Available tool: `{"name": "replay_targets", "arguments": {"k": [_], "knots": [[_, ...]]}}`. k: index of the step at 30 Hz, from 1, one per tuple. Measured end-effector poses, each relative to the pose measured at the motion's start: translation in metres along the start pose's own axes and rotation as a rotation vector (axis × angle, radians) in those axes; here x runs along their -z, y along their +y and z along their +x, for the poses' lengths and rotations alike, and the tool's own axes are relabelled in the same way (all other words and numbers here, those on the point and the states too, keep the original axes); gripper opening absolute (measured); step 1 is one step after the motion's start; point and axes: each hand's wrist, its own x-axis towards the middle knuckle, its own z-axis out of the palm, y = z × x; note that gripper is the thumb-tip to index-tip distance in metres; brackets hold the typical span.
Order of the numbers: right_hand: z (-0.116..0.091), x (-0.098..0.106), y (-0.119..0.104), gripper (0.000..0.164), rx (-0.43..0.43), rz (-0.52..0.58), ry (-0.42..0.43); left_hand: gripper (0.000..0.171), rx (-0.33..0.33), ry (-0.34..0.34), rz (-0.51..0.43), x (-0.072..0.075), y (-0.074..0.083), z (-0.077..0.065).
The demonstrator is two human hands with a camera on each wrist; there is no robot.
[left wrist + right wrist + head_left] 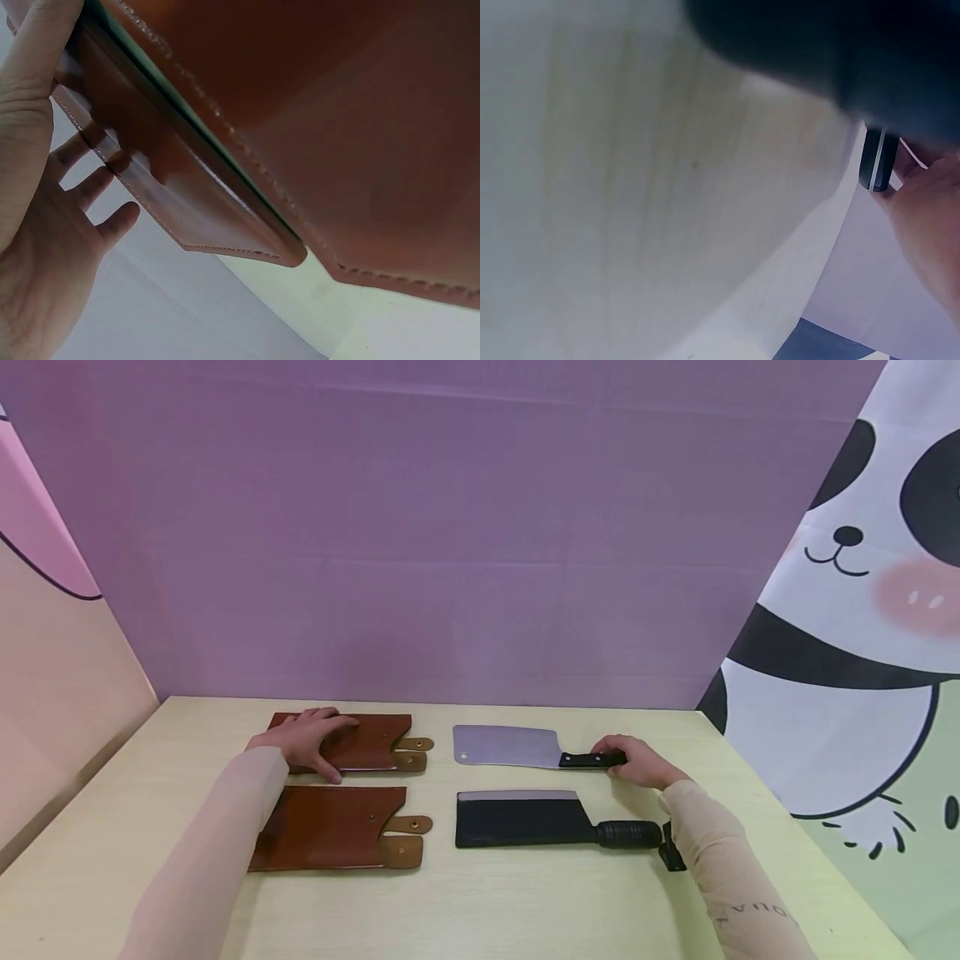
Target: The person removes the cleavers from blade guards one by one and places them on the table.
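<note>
Two brown leather knife sheaths lie on the table's left half. My left hand (306, 739) spans the far sheath (367, 735), thumb at its near edge and fingers spread toward its far side; in the left wrist view the fingertips come up to its stitched edge. The near sheath (330, 827) lies below, partly behind my left sleeve. To the right is a silver cleaver (506, 746) with a riveted black handle (879, 159). My right hand (637, 762) grips that handle near its end. A black-bladed cleaver (521, 822) with a ribbed black handle lies nearer me.
A small black object (671, 850) sits beside the black cleaver's handle end, partly covered by my right sleeve. The pale wooden table (450, 914) ends at a purple backdrop (450, 568). A panda-print sheet (847, 693) hangs on the right.
</note>
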Motion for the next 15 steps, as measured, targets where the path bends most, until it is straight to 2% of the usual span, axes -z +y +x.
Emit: {"name": "replay_targets", "arguments": {"k": [15], "knots": [[0.005, -0.004, 0.004, 0.035, 0.01, -0.021, 0.027, 0.1, 0.023, -0.012, -0.027, -0.007, -0.012, 0.009]]}}
